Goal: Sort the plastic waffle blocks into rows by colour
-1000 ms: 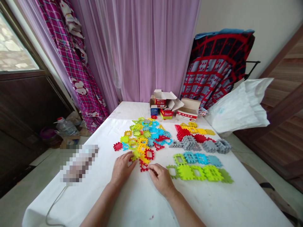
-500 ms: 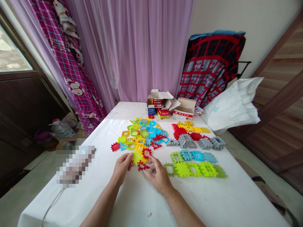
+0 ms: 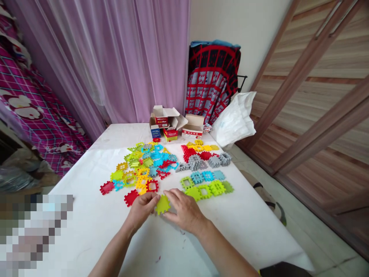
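Left hand (image 3: 142,209) in a pinch on flat, notched lime plastic square (image 3: 163,205), right hand (image 3: 184,209) open alongside

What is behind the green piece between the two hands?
Behind the green piece lie a red frame and yellow pieces. What it covers cannot be seen.

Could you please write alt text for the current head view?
A person's left hand pinches a lime toothed tile, with the open right hand close beside it, over a white table. Beyond lie a multicoloured tile pile, colour-grouped tiles and boxes.

Illegible lettering (image 3: 160,122) on the boxes (image 3: 170,133)
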### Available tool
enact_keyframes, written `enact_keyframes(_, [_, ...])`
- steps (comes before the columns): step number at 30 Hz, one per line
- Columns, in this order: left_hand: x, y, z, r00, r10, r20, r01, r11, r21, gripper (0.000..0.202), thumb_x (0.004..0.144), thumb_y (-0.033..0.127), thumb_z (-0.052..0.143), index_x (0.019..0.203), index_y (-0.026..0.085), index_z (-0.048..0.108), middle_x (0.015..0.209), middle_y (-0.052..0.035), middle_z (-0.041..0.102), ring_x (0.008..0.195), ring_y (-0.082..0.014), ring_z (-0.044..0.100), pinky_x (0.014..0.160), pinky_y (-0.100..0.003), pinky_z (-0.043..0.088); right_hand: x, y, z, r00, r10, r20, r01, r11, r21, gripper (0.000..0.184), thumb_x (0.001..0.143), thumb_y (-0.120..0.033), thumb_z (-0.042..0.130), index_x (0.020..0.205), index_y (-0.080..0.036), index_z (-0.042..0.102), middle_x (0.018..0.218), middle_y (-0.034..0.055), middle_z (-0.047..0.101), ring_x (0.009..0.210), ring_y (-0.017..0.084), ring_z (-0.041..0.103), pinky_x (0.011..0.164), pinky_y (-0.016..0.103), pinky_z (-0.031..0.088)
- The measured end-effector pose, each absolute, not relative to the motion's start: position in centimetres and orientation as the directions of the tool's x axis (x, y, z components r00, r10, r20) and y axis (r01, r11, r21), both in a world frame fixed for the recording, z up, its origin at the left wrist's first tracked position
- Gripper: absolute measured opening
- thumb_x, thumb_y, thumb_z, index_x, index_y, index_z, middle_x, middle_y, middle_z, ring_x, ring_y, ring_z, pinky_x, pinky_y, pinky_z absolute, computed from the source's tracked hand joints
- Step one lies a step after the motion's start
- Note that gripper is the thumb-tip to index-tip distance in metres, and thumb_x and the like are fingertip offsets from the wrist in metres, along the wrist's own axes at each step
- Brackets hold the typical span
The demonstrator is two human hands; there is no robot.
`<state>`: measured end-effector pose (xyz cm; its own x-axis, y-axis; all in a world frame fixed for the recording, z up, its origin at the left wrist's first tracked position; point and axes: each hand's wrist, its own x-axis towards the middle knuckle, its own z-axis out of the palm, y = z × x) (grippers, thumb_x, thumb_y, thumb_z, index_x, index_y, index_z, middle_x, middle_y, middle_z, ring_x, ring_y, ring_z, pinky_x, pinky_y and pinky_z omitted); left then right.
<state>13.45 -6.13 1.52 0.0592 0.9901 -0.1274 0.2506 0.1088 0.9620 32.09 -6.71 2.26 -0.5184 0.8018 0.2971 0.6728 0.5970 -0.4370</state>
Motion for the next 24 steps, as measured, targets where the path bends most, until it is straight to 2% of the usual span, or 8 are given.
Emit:
enact_keyframes(4, [14.9, -6.4, 1.7, 0.103, 0.987, -0.124, 0.24, 0.096, 0.966, 0.046, 0.068, 0.063, 0.062, 0.062, 0.017, 0.063, 0.047, 0.0039, 0.05, 0.042, -0.0081, 0.043, 0.042, -0.02, 0.034, 33.1, -6.9, 2.6, -0.525, 0.812, 0.256, 0.719, 0.584, -0.377, 0.047, 0.077, -0.036, 0.07, 0.119, -0.024, 0.055, 0.107, 0.0061, 0.062, 0.096, 0.023, 0.061, 0.077, 0.032, 0.051])
enact_keyframes(8, [15.1, -6.9, 1.8, 0.176, 0.974, -0.14, 0.311, 0.08, 0.947, 0.052, 0.075, 0.067, 0.051, 0.065, 0.017, 0.065, 0.05, 0.0005, 0.056, 0.043, -0.0106, 0.049, 0.041, -0.021, 0.037, 33.9, -8.0, 2.3, -0.528, 0.813, 0.243, 0.718, 0.581, -0.383, 0.041, 0.076, -0.038, 0.069, 0.112, -0.023, 0.057, 0.105, 0.006, 0.063, 0.092, 0.022, 0.062, 0.075, 0.032, 0.05])
enact_keyframes(10, [14.4, -6.9, 1.4, 0.138, 0.987, -0.085, 0.35, 0.031, 0.936, 0.057, 0.079, 0.068, 0.044, 0.069, 0.017, 0.067, 0.055, -0.0019, 0.061, 0.045, -0.0119, 0.053, 0.043, -0.022, 0.04, 34.9, -8.6, 1.9, -0.534, 0.812, 0.233, 0.701, 0.58, -0.414, 0.044, 0.075, -0.038, 0.068, 0.115, -0.023, 0.057, 0.109, 0.0066, 0.063, 0.094, 0.023, 0.062, 0.078, 0.033, 0.051])
enact_keyframes(13, [12.7, -6.5, 0.2, -0.016, 0.996, 0.09, 0.486, -0.071, 0.871, 0.054, 0.084, 0.062, 0.041, 0.075, 0.017, 0.07, 0.06, -0.003, 0.064, 0.051, -0.0144, 0.059, 0.05, -0.024, 0.047, 38.2, -9.0, 1.6, -0.495, 0.833, 0.247, 0.705, 0.552, -0.446, 0.048, 0.076, -0.034, 0.066, 0.121, -0.024, 0.055, 0.113, 0.0069, 0.062, 0.096, 0.022, 0.062, 0.081, 0.033, 0.051])
enact_keyframes(16, [11.0, -6.3, -1.3, -0.077, 0.953, 0.293, 0.674, -0.167, 0.72, 0.043, 0.087, 0.052, 0.043, 0.077, 0.02, 0.07, 0.065, -0.0025, 0.068, 0.059, -0.0155, 0.062, 0.057, -0.024, 0.048, 44.1, -8.0, 1.9, -0.294, 0.904, 0.312, 0.792, 0.413, -0.45, 0.048, 0.078, -0.031, 0.062, 0.124, -0.023, 0.053, 0.114, 0.0088, 0.061, 0.087, 0.02, 0.063, 0.08, 0.034, 0.051])
enact_keyframes(19, [10.1, -6.4, -2.2, -0.047, 0.928, 0.37, 0.757, -0.208, 0.619, 0.039, 0.089, 0.047, 0.042, 0.077, 0.022, 0.07, 0.071, -0.0023, 0.071, 0.062, -0.0148, 0.064, 0.057, -0.022, 0.047, 50.8, -6.1, 2.5, -0.125, 0.941, 0.314, 0.864, 0.259, -0.432, 0.046, 0.079, -0.035, 0.059, 0.123, -0.022, 0.053, 0.108, 0.0082, 0.061, 0.084, 0.02, 0.062, 0.079, 0.033, 0.05])
enact_keyframes(21, [10.1, -6.4, -2.5, -0.028, 0.927, 0.373, 0.771, -0.218, 0.599, 0.038, 0.09, 0.045, 0.041, 0.079, 0.022, 0.07, 0.074, -0.0028, 0.073, 0.065, -0.0151, 0.066, 0.059, -0.022, 0.048, 54.5, -4.9, 2.6, -0.079, 0.964, 0.252, 0.904, 0.176, -0.389, 0.045, 0.079, -0.039, 0.058, 0.12, -0.022, 0.055, 0.102, 0.007, 0.061, 0.083, 0.02, 0.062, 0.076, 0.033, 0.05])
enact_keyframes(24, [10.4, -6.5, -2.3, 0.007, 0.925, 0.38, 0.777, -0.245, 0.58, 0.038, 0.09, 0.044, 0.042, 0.08, 0.022, 0.07, 0.077, -0.0034, 0.074, 0.069, -0.0157, 0.068, 0.063, -0.023, 0.05, 57.8, -3.5, 2.3, -0.107, 0.989, 0.1, 0.942, 0.133, -0.307, 0.045, 0.079, -0.04, 0.058, 0.121, -0.022, 0.056, 0.105, 0.0065, 0.062, 0.081, 0.019, 0.063, 0.072, 0.032, 0.049])
